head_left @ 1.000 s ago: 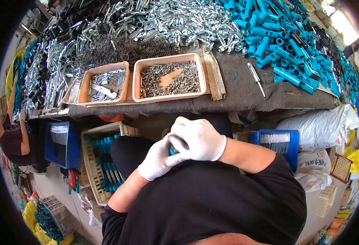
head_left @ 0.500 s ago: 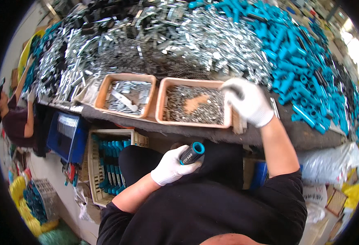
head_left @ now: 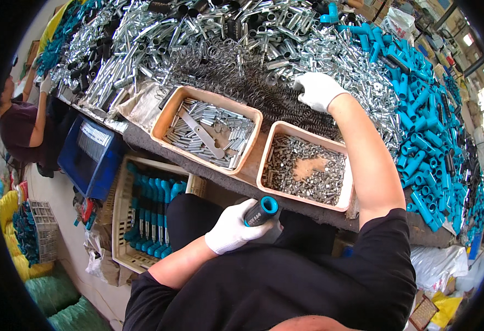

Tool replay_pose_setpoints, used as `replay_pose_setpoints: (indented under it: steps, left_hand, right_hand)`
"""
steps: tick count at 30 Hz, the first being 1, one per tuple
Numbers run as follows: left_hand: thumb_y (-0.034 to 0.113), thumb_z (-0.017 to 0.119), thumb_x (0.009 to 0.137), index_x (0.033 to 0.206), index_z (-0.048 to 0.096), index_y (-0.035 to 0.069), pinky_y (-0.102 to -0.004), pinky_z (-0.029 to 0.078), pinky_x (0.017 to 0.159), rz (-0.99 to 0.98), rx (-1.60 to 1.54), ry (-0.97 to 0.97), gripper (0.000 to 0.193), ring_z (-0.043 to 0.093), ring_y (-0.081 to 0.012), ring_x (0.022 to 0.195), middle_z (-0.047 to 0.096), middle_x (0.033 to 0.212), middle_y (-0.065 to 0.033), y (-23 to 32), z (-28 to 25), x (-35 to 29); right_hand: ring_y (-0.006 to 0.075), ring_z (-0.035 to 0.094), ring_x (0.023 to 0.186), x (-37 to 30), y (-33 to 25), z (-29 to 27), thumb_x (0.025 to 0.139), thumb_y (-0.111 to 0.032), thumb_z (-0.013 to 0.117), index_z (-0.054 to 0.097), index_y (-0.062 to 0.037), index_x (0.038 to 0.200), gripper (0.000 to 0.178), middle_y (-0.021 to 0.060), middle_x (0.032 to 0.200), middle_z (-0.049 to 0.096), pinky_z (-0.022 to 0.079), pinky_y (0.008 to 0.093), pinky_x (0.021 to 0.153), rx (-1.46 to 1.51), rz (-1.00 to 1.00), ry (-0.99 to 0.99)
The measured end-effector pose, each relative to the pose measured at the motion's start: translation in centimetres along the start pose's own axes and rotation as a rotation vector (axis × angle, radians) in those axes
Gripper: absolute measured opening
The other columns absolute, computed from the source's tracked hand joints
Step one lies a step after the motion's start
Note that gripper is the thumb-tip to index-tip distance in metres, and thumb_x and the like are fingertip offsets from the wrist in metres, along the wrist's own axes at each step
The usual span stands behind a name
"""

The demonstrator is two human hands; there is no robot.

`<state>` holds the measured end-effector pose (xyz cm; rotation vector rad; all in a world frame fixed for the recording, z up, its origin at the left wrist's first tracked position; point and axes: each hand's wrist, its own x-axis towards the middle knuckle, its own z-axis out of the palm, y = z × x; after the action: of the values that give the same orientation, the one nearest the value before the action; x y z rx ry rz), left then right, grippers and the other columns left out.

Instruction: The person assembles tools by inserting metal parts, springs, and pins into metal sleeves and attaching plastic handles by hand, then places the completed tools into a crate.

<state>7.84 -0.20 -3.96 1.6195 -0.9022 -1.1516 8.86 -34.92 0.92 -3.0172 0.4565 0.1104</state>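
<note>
My left hand [head_left: 234, 227], in a white glove, is closed around a black tubular handle [head_left: 261, 212] with a teal rim and a hollow end facing up. It is held over my lap. Further off, my right hand [head_left: 319, 91], also gloved, is over the border between a heap of dark springs [head_left: 225, 66] and a pile of shiny metal tubes [head_left: 286, 33]. Its thumb and forefinger are curled with a gap between them, and nothing shows in that gap. Below my right forearm is a tray of small metal pins [head_left: 275, 160].
A second tray [head_left: 159, 124] holds metal rods and a flat metal plate. Teal tube fittings [head_left: 415, 121] are heaped at the right. A cream crate [head_left: 122, 220] of teal-handled parts and a blue bin [head_left: 71, 160] are at the left, near another person [head_left: 24, 129].
My right hand has moved from the pin tray's right edge out to the springs and metal tubes. The view has turned, while my left hand keeps hold of the handle.
</note>
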Motion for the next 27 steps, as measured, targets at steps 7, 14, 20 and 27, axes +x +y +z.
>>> replay_pose_setpoints:
  steps: [7,14,20,27]
  left_hand:
    - [0.018,0.074,0.077,0.100,0.061,0.005,-0.0267,0.047,0.079,0.032,-0.005,0.025,0.029,0.057,-0.0100,0.083,0.063,0.091,-0.0015,-2.2,-1.0,-0.4]
    - [0.013,0.071,0.079,0.093,0.058,0.004,-0.0253,0.046,0.057,-0.084,-0.274,0.093,0.021,0.054,-0.0096,0.060,0.060,0.074,-0.0026,-1.9,-0.6,-3.1]
    - [0.004,0.060,0.078,0.082,0.052,0.002,-0.0268,0.045,0.049,0.009,-0.267,0.135,0.009,0.053,-0.0143,0.049,0.055,0.062,-0.0061,-0.8,1.1,-5.4]
    - [0.000,0.059,0.078,0.086,0.050,0.004,-0.0292,0.046,0.048,0.010,-0.264,0.128,0.013,0.051,-0.0167,0.048,0.053,0.062,-0.0073,-1.4,1.9,-7.6]
  right_hand:
    - [0.0350,0.061,0.094,-1.7,0.1,0.1,0.080,-0.021,0.066,0.062,-0.0049,0.103,0.029,0.0180,0.095,0.065,0.049,0.0418,0.083,0.028,-0.012,0.103]
    - [0.0322,0.065,0.093,-2.2,-1.7,0.6,0.088,-0.023,0.052,0.066,-0.0072,0.098,0.024,0.0165,0.098,0.067,0.052,0.0430,0.084,0.070,0.092,0.258]
    - [0.0312,0.066,0.093,-2.8,-2.3,1.4,0.088,-0.018,0.052,0.067,-0.0071,0.098,0.021,0.0159,0.098,0.068,0.050,0.0426,0.087,-0.033,0.128,0.239]
    - [0.0338,0.062,0.103,-3.8,-4.5,0.7,0.086,-0.010,0.049,0.064,-0.0031,0.106,0.026,0.0188,0.110,0.063,0.050,0.0412,0.088,0.063,0.272,0.350]
